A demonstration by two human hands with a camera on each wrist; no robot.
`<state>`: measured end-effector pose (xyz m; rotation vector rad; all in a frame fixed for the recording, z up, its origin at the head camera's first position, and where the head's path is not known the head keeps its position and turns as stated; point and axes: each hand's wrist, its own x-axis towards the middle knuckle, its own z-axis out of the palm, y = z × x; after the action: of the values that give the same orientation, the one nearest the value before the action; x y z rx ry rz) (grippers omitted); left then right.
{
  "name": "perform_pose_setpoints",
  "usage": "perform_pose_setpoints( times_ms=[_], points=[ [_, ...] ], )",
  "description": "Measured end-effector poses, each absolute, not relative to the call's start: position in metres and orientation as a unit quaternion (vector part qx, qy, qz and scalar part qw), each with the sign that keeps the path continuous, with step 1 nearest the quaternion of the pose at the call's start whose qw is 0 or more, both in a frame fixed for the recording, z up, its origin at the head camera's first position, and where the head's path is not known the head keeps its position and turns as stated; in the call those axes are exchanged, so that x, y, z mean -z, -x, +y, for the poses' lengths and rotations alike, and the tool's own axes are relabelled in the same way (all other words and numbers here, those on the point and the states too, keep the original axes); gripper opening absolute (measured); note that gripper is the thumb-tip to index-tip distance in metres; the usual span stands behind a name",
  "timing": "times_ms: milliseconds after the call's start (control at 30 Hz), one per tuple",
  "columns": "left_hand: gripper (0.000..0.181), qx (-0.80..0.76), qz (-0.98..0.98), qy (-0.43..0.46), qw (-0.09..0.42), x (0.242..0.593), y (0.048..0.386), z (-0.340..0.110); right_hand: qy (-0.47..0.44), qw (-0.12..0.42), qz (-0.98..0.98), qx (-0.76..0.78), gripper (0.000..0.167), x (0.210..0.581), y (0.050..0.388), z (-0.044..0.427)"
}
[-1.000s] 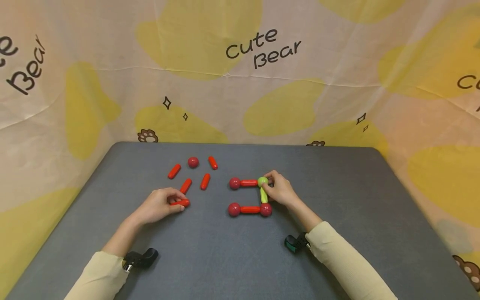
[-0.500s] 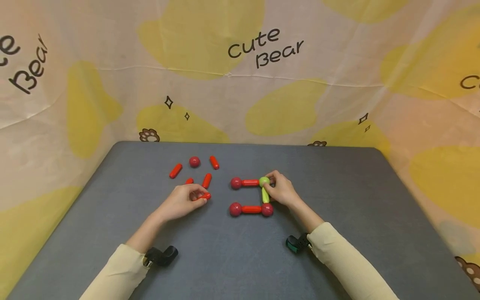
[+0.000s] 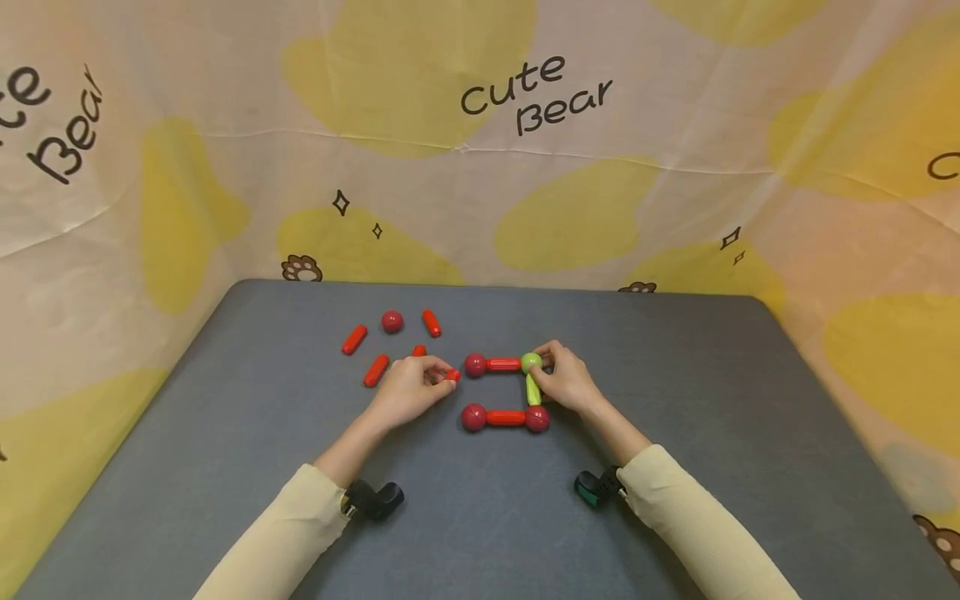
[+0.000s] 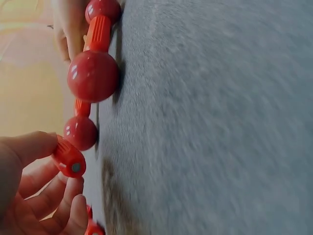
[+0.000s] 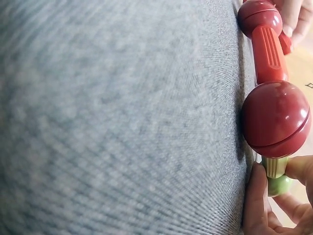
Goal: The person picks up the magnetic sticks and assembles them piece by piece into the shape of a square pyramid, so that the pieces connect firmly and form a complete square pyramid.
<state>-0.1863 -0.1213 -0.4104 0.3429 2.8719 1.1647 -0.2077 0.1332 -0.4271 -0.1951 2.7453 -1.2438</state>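
Observation:
In the head view my left hand (image 3: 408, 390) holds a short red magnetic rod (image 3: 452, 376) off the table, near the far left red ball (image 3: 476, 364) of a C-shaped frame. Its metal end shows in the left wrist view, with thumb and fingers pinching the rod (image 4: 68, 157). My right hand (image 3: 566, 382) grips the frame's green ball (image 3: 531, 362) at the far right corner, fingers also round the green rod (image 3: 533, 390). Red rods (image 3: 503, 364) form the frame's far and near sides. More red balls (image 3: 473, 417) sit on the near corners.
On the grey table (image 3: 480, 517), left of the frame, lie a loose red ball (image 3: 392, 322) and several red rods (image 3: 355, 339), one partly hidden behind my left hand. A patterned cloth (image 3: 420, 183) hangs behind the table.
My left hand has carried the red rod rightward and slightly away, from beside the loose rods to the frame's far left ball. My right hand stays on the green corner.

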Motion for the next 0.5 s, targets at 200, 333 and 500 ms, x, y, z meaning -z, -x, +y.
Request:
perform_pose_setpoints(
  times_ms=[200,333,500],
  points=[
    [0.014,-0.376,0.921,-0.097,0.025,0.413,0.192,-0.112,0.066,0.056,0.908,0.410,0.031,0.426,0.207,0.132],
    [0.014,-0.373,0.923,-0.090,0.036,0.415,0.194,-0.108,0.069,0.052,0.910,0.407,0.030,0.426,0.207,0.132],
    [0.016,-0.382,0.919,-0.081,0.047,0.415,0.196,-0.103,0.073,0.047,0.911,0.402,0.030,0.426,0.207,0.133]
  ],
)
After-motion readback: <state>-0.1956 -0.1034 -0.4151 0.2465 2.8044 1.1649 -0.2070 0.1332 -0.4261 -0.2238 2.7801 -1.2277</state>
